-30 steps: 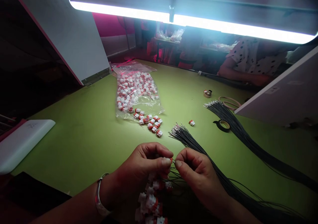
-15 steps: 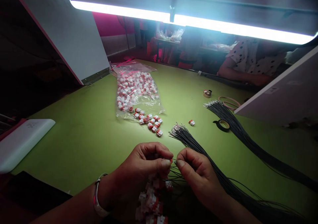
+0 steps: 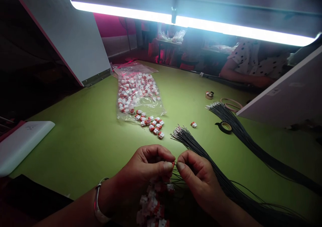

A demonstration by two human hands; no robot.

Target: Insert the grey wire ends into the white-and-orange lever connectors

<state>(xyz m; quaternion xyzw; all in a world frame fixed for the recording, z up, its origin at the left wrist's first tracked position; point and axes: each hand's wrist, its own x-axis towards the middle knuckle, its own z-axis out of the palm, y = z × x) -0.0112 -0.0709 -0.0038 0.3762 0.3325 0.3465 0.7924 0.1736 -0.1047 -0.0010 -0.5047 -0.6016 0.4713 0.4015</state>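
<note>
A worker's left hand (image 3: 144, 166), a bangle (image 3: 98, 200) at the wrist, closes around a red-and-white wire connector (image 3: 172, 163) above a green work table (image 3: 75, 146), while the right hand (image 3: 196, 176) pinches a single dark wire (image 3: 176, 163) between thumb and forefinger, its tip at the connector's edge. Fingers hide the joint, so it is hard to say whether the wire has entered. A cluster of more connectors (image 3: 152, 200) hangs on wires below the hands at 6 o'clock, beside a fanned bundle of dark wires with bare tips (image 3: 198, 153) that runs under the right hand and out toward 1 o'clock. A clear plastic bag of connectors (image 3: 137, 93) lies at 12 o'clock, with loose connectors (image 3: 153, 124) at its near end. A second wire bundle (image 3: 241, 133) and a roll of black tape (image 3: 223, 127) sit at 2 o'clock. A co-worker in a polka-dot top (image 3: 256, 61) sits beyond the table at 1 o'clock.
</note>
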